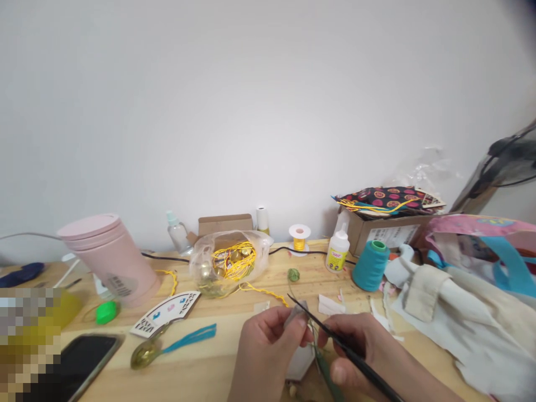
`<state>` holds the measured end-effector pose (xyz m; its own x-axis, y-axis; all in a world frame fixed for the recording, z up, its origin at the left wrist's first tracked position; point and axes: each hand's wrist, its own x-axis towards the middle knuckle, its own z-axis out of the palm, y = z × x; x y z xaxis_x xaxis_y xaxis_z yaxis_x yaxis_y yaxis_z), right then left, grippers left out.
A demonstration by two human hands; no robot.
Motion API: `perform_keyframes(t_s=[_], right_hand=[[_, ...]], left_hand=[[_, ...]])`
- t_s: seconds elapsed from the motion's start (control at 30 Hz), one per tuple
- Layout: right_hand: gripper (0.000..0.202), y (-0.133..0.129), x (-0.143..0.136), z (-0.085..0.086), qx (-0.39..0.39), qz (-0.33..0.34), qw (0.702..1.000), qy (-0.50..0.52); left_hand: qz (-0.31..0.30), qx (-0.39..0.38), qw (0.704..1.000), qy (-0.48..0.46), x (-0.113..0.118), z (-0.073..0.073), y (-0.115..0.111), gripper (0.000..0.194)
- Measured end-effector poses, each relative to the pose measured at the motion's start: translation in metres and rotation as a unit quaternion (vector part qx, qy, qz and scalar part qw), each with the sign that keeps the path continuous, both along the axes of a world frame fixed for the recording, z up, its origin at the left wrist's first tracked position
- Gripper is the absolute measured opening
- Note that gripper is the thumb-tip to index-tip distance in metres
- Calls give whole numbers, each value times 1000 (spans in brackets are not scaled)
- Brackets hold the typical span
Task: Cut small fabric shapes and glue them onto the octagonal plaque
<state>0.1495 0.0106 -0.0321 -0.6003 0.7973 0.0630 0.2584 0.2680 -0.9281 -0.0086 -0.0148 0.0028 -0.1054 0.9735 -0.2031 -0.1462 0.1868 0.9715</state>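
Grey piece (293, 311), small and apparently flat, is located at the near centre of the wooden table (226, 365), pinched between thumb and fingers of the left hand (270, 340). The right hand (374, 338) is closed around a slim black tool (364, 367), its pointed end crossing in front of the grey piece; whether they touch cannot be determined. Below the hands, partly covered, are a white piece (300, 364) and a green item (325, 369). To the near left lies a phone (77, 360); beyond it, a gold-coloured ornament (144, 354) with a blue tassel (192, 337) lies just beside a fan-shaped card (167, 314). Pale fabric (441, 338) covers the right side. Further back stand a teal thread cone (371, 268) and a glue bottle (337, 250), with a small green ball (293, 274) nearby. A clear bag (263, 251) contains yellow cord (239, 259). At the rear, a cardboard box (368, 235) stands near the wall (251, 111), patterned cloth (377, 196) on top.
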Motion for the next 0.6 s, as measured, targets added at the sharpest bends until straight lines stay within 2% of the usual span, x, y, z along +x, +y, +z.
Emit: perform_keyframes(t_s=[0.3,0.6], right_hand=[[52,0,1,6,-12,18,1000,11],[55,2,4,6,-21,19,1000,-5]], left_hand=[[-70,-1,997,-8,-7,-7,2,24],[-78,3,997,-25,-11,-19,3,26]])
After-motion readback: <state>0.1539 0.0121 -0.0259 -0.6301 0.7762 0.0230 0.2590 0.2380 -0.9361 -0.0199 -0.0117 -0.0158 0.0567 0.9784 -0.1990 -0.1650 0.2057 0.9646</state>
